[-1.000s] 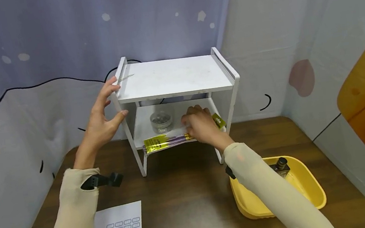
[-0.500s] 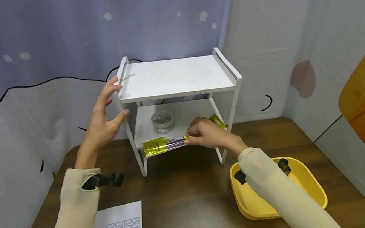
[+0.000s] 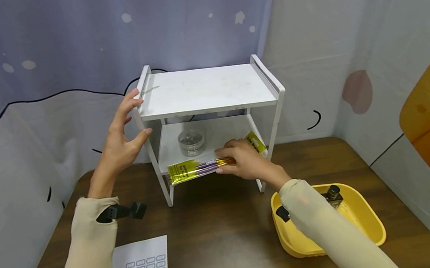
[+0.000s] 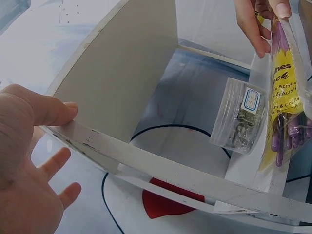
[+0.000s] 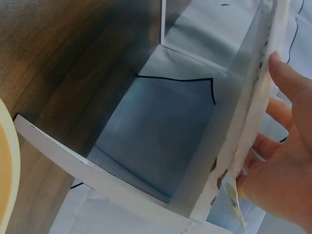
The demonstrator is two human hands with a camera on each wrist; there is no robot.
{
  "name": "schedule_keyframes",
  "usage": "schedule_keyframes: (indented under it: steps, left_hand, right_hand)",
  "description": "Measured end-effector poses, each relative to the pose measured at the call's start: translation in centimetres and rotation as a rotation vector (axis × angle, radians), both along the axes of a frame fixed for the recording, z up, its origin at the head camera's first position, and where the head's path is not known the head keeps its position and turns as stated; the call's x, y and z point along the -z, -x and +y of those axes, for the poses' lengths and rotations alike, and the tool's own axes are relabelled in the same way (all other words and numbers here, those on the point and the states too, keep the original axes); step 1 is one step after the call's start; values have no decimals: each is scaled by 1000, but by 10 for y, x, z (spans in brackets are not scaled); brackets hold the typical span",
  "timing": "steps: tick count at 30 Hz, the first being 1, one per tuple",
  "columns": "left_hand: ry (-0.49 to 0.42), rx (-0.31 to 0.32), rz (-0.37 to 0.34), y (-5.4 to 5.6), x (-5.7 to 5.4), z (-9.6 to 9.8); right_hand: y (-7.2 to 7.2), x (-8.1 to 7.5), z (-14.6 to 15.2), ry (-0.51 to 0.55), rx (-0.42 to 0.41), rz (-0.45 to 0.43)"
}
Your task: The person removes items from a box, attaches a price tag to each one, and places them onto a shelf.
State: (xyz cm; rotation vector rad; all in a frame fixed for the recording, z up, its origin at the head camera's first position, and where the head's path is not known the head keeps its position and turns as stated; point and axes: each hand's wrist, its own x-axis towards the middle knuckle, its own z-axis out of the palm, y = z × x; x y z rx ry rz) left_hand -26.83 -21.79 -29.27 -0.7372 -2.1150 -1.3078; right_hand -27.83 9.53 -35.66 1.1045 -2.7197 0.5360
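A clear pack of paintbrushes (image 3: pixel 203 167) with yellow-green card ends lies along the front edge of the white rack's lower shelf (image 3: pixel 218 127). My right hand (image 3: pixel 244 159) holds it near its right end, thumb on the near side and fingers on the far side. Purple brush parts show through the plastic in the left wrist view. Behind the pack's left half sits a round clear jar (image 3: pixel 191 142) with a small label; its contents look small and metallic. My left hand (image 3: pixel 120 136) is spread at the rack's left side, fingertips at the upper frame.
At the right of the wooden table, a yellow basin (image 3: pixel 364 218) holds a dark-capped bottle (image 3: pixel 333 195), partly hidden by my right sleeve. A sheet of printed labels (image 3: pixel 144 267) lies front left. The rack's top shelf (image 3: pixel 205 88) overhangs the lower one.
My right hand has come down from above the pack to its front edge, its wrist shifting right. More of the brushes shows now. The left hand stays in place.
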Motion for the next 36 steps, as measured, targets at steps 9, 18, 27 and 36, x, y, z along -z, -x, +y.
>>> schedule_keyframes:
  steps: [9, 18, 27, 36]
  left_hand:
    - [-6, 0, -4, 1, 0, 0]
    - [-6, 0, 5, 1, 1, -1]
    - [0, -9, 7, 2, 2, -3]
    - [-3, -5, 7, 3, 2, -4]
  right_hand:
    - [0, 6, -5, 44, 69, 33]
    - [-1, 11, -12, 84, 164, -4]
    - [-2, 10, -19, 82, 231, -45]
    - [1, 8, -26, 77, 303, -96]
